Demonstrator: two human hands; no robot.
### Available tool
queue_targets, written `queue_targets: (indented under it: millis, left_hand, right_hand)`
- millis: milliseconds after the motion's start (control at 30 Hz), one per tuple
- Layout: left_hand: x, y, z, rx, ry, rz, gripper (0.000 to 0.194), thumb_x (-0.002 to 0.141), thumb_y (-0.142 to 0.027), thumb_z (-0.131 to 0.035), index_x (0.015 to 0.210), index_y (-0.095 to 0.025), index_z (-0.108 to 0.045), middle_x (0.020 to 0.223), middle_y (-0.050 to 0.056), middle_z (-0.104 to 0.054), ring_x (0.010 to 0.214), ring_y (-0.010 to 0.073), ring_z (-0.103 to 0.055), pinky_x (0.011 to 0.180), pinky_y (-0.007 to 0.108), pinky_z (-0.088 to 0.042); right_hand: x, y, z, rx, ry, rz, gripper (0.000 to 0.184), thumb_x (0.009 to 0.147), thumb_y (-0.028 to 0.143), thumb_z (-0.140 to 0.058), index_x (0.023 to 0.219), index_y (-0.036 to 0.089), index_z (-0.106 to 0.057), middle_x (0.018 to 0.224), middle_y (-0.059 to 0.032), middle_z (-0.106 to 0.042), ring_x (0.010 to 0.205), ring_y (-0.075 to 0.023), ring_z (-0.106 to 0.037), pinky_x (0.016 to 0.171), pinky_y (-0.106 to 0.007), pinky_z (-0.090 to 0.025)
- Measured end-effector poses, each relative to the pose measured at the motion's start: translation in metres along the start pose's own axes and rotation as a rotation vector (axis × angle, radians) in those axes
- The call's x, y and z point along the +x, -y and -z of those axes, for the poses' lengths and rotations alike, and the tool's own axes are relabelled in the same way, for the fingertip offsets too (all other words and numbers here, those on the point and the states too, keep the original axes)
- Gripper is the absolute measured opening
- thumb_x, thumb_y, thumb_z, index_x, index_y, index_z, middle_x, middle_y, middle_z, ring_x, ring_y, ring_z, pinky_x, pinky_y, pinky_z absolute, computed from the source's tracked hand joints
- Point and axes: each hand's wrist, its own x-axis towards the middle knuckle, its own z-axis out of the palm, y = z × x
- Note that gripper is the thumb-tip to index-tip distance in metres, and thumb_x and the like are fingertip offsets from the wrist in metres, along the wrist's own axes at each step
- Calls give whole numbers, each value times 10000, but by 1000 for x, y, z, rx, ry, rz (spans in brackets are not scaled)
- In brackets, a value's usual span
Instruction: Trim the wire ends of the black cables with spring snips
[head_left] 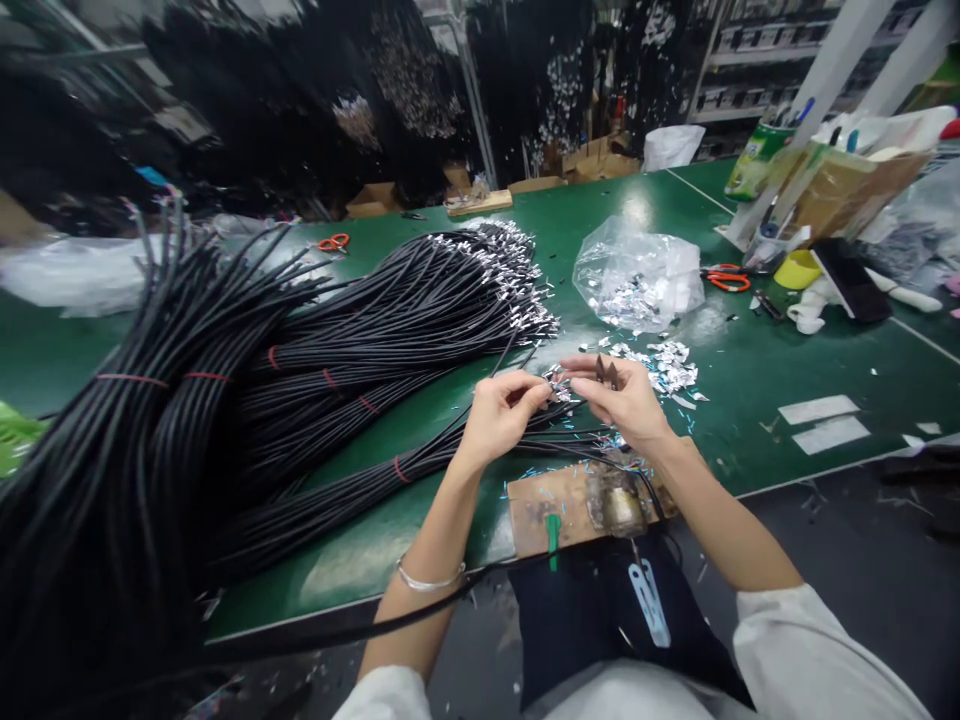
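Observation:
My left hand is closed in a pinch at the stripped end of a black cable, where thin coloured wires show. Facing it, my right hand holds a small pair of snips, the dark blades poking up past the fingers. Its thumb and fingertips are close to the same wires; whether they touch them is hard to see. Below both hands lies a loose bundle of black cables, tied with a red band. Their far ends are partly hidden by my hands.
Large banded bundles of black cables cover the left of the green table. Foil and wire scraps lie beyond my right hand, beside a clear plastic bag. Orange-handled scissors and a phone lie right. A wooden board sits at the near edge.

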Motion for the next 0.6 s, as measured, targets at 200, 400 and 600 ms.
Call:
queue_targets:
  millis: [200, 400, 600]
  left_hand:
    - [0, -6, -3, 31, -67, 3, 174, 760, -259, -644, 697, -105, -695, 640, 38, -655, 561, 103, -518, 537, 217, -394]
    - [-2, -8, 0, 55, -69, 6, 173, 808, -238, -594, 749, -112, -698, 636, 18, -637, 553, 87, -495, 522, 220, -394]
    - [-4, -12, -5, 95, -135, -1, 137, 805, -212, -596, 747, -131, -690, 663, 25, -647, 585, 103, -531, 537, 230, -423]
  right_hand:
    - [-1, -3, 2, -63, -11, -78, 318, 646, 295, -784, 930, 169, -718, 762, -56, -702, 383, -14, -357, 324, -168, -214]
    - [0, -9, 5, -200, -27, 59, 324, 685, 289, -761, 997, 217, -709, 908, -73, -696, 406, -37, -408, 326, -196, -295]
    - [0, -10, 0, -374, -169, 241, 257, 676, 243, -751, 929, 212, -718, 785, -51, -700, 613, -135, -609, 498, -237, -472]
